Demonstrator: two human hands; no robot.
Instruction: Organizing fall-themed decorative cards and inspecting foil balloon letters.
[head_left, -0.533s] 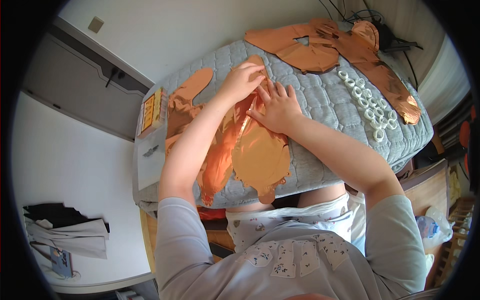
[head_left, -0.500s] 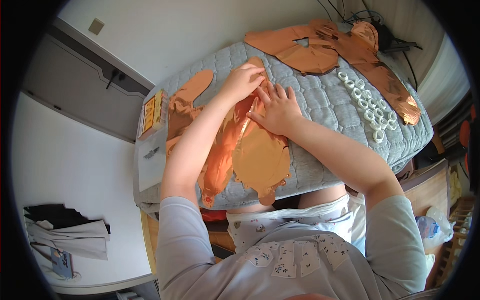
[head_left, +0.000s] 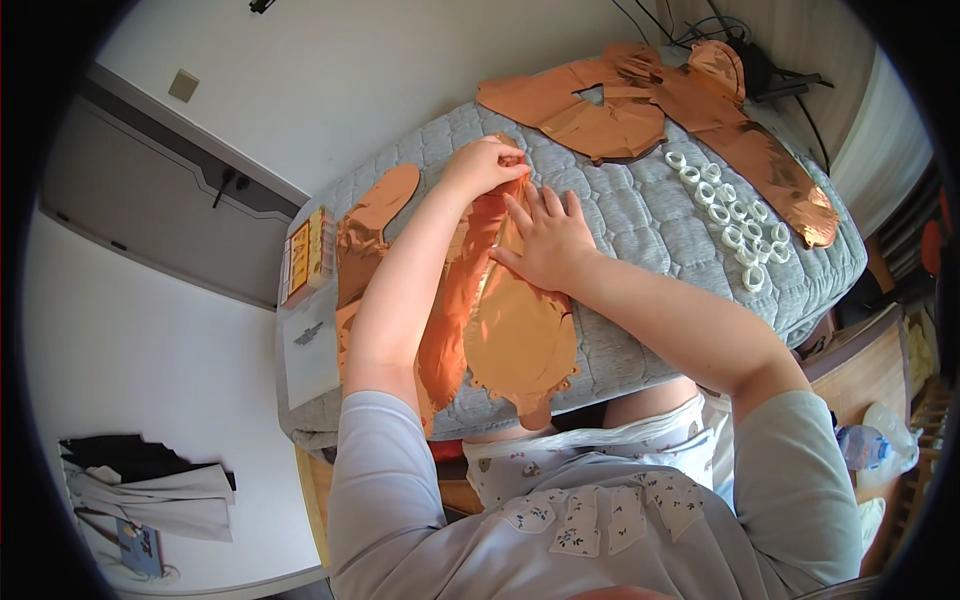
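A flat copper-coloured foil balloon [head_left: 525, 345] lies in front of me on a grey quilted mattress, its near end close to my lap. At its far end my left hand [head_left: 484, 167] is closed, fingertips pinching the crinkled foil. My right hand [head_left: 553, 243] rests with spread fingers on the right side of the same foil, pressing it flat. A raised orange fold [head_left: 450, 330] runs lengthwise between my left forearm and the flat part. Left of that forearm, another copper foil piece [head_left: 385, 200] with a rounded end shows partly; my arm hides the rest.
More copper foil balloons [head_left: 570, 105] spread across the mattress [head_left: 630, 220] at the far right. Beside them sit several white tape rolls [head_left: 737, 210]. A yellow-and-red box [head_left: 305, 255] and a pale flat packet [head_left: 312, 345] lie at the left edge. Black cables [head_left: 800, 85] hang at the back right.
My left hand has drawn slightly nearer and tightened its pinch on the foil's far end. The right hand stays nearly in place. The whole view has shifted a little.
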